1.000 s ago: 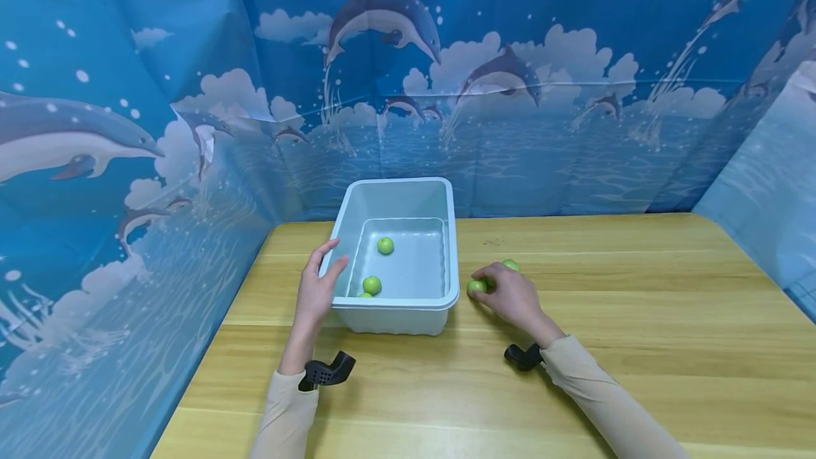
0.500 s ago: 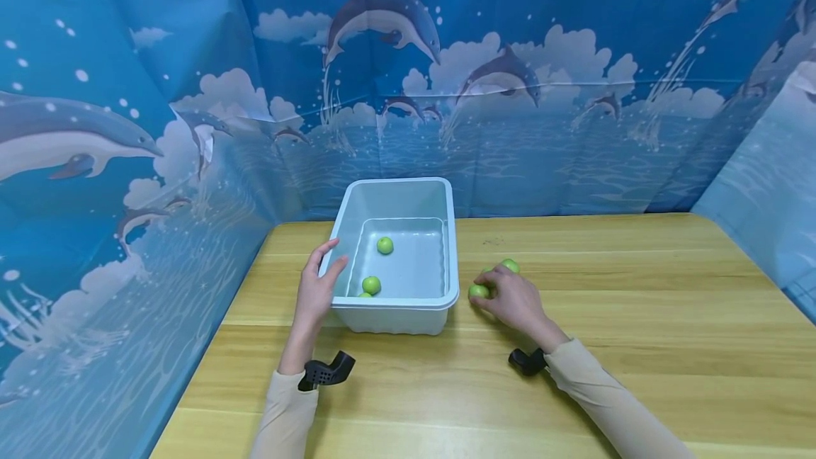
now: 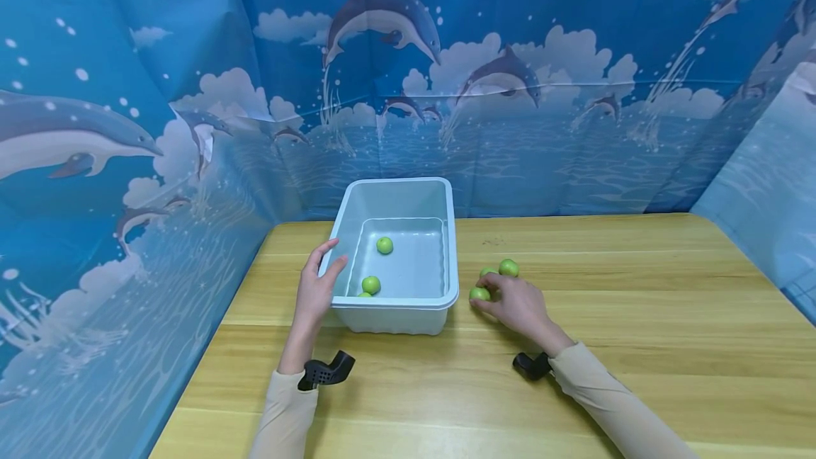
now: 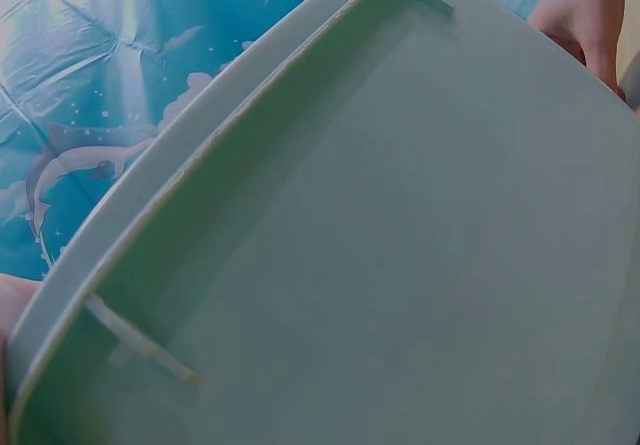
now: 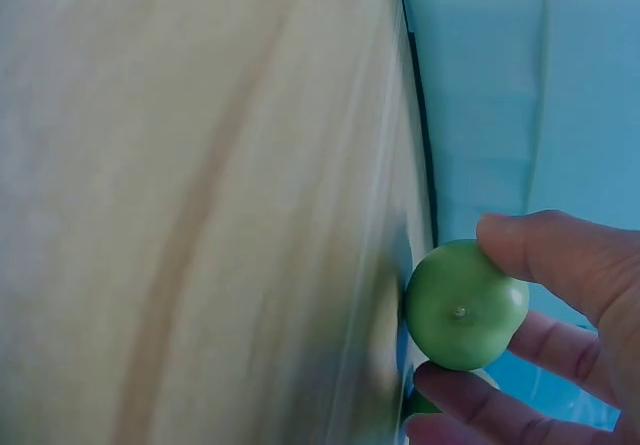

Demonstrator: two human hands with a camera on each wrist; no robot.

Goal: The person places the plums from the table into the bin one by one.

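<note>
Here, a spread left hand touches a plastic bin near the wooden desk's far-left corner. The right hand pinches smooth, round green fruit.

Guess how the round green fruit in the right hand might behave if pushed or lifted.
The round green fruit would probably roll, being nearly spherical. It seems firm: no dent shows where the right hand pinches. Its shiny skin may be slippery.
</note>
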